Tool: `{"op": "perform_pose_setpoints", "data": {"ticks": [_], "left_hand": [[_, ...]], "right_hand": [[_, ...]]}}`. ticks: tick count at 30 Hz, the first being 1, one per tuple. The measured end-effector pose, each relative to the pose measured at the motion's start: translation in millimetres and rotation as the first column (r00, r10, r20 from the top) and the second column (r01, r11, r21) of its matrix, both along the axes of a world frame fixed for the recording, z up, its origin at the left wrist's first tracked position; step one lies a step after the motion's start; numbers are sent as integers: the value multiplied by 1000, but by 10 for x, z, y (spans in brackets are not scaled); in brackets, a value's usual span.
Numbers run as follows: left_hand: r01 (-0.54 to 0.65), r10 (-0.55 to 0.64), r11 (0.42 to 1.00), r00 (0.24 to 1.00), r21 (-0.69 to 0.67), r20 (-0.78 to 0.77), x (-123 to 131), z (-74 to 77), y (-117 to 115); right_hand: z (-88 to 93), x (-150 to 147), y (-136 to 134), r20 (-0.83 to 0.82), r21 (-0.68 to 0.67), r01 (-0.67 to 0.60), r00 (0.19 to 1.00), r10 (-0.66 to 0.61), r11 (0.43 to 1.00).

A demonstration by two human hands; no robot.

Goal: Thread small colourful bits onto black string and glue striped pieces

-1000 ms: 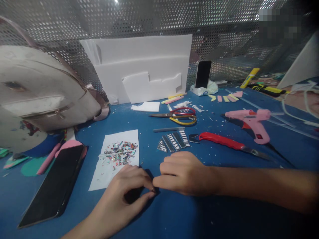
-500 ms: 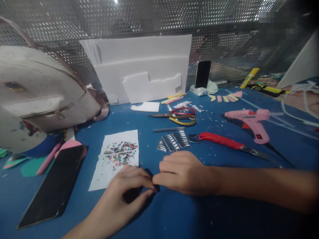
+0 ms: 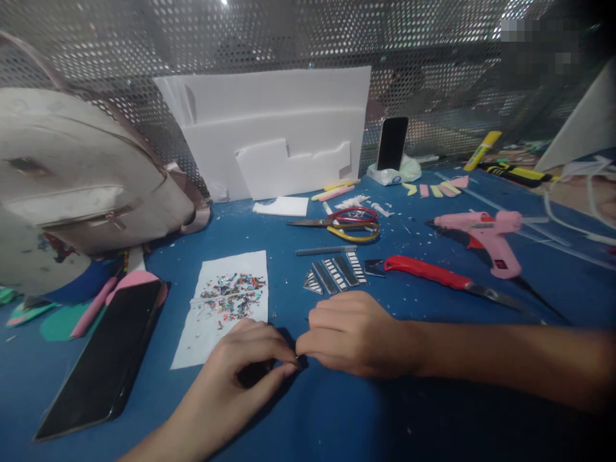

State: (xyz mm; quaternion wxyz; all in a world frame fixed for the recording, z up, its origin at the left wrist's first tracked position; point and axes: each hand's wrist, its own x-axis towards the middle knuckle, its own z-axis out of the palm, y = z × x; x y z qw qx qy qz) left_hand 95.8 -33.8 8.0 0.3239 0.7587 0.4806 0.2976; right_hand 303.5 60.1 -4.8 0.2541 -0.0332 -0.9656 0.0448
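My left hand pinches a tiny dark piece between thumb and forefinger, too small to name. Right beside it, my right hand is curled, its fingertips meeting the left ones; whatever they grip is hidden. White paper strewn with colourful specks and bits lies just behind my left hand. Beyond my right hand sit several dark strips, some striped with white. To their right rests a red-handled utility knife, with a small dark piece at its near end.
Scissors and a thin grey stick lie ahead. On the right is a pink glue gun with its cord. A black phone and a backpack occupy the left. White foam boards lean against the mesh; another phone stands upright.
Both hands stay nearly in place; the fingertips shift very slightly around the tiny piece. Everything else on the table is unchanged.
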Motion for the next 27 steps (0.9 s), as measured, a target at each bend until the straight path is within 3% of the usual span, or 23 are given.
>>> {"op": "perform_pose_setpoints", "data": {"ticks": [6,16,27], "left_hand": [[-14,14,1000,999,4,40,-13,6,-1],[-27,28,999,999,17,-21,-3,10,-18],[-29,29,999,999,19,-31,-12,39,-24]], "right_hand": [[7,13,18,4,-56,-13,1000,14,998],[25,-13,19,-108,-211,-4,994,-19,977],[56,-17,22,-104,-334,-7,994,-29,943]]}}
